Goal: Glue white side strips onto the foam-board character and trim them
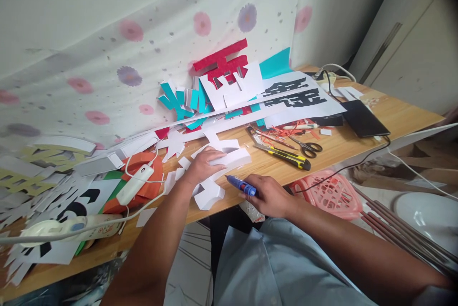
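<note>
My left hand point(204, 165) holds a white cut-out character point(209, 195) near the table's front edge, its fingers over the top and its thumb towards the right. Thick, raised sides show on this piece. In my right hand point(270, 195) is a blue marker point(242, 185), gripped between thumb and fingers, with its dark tip pointing left at the cut-out, close to its lower right side. Whether the tip touches the piece I cannot tell. Small white offcuts point(174, 178) lie beside my left hand.
A yellow-black utility knife point(282, 153) and scissors point(309, 147) lie right of the cut-out. Behind are red letters point(223, 60), teal pieces point(175, 103) and a printed sheet point(304, 110). A black tablet-like device point(365, 119), white power strip point(135, 185) and cables flank the work. A pink basket point(331, 194) stands below.
</note>
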Available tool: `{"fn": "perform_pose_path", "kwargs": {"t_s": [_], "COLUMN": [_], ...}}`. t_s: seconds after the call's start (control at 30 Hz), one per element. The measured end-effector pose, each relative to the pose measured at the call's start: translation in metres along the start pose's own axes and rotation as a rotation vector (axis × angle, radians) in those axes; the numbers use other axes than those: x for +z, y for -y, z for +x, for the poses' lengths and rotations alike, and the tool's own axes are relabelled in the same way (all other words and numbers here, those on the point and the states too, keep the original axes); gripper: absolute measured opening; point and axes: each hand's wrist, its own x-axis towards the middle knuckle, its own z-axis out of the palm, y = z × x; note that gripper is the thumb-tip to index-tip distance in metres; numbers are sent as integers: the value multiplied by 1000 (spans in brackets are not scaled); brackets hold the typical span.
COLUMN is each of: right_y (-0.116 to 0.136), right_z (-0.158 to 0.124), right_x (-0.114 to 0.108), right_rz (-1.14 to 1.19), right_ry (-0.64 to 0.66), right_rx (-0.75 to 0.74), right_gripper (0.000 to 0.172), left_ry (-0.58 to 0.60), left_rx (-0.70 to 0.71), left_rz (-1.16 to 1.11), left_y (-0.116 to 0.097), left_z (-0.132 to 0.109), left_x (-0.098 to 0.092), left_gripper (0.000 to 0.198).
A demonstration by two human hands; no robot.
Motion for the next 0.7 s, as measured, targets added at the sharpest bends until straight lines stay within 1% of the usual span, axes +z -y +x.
{"fn": "perform_pose_path", "kwargs": {"t_s": [0.1,0.23,0.4,0.5,0.7], "right_y": [2,4,8,9,9], "right_z": [6,13,19,21,24], "right_x": [5,11,16,17,20], "right_rz": [-16,-30,-34,-11,32], "right_ry": [7,17,32,29,14], "right_rx": [-24,-33,15,39,23], "right_gripper": [14,16,19,19,15], "left_ry": [-16,-10,21,25,0], "left_rx": [-50,-100,-91,-90,-98], "left_rz": [-30,-89,-63,-40,-65], "left_y": [4,6,3,1,-1], "left_z": [-2,-2,1,2,3], "left_x": [1,0,-1,0,-1], "left_gripper": [41,37,44,42,41]}}
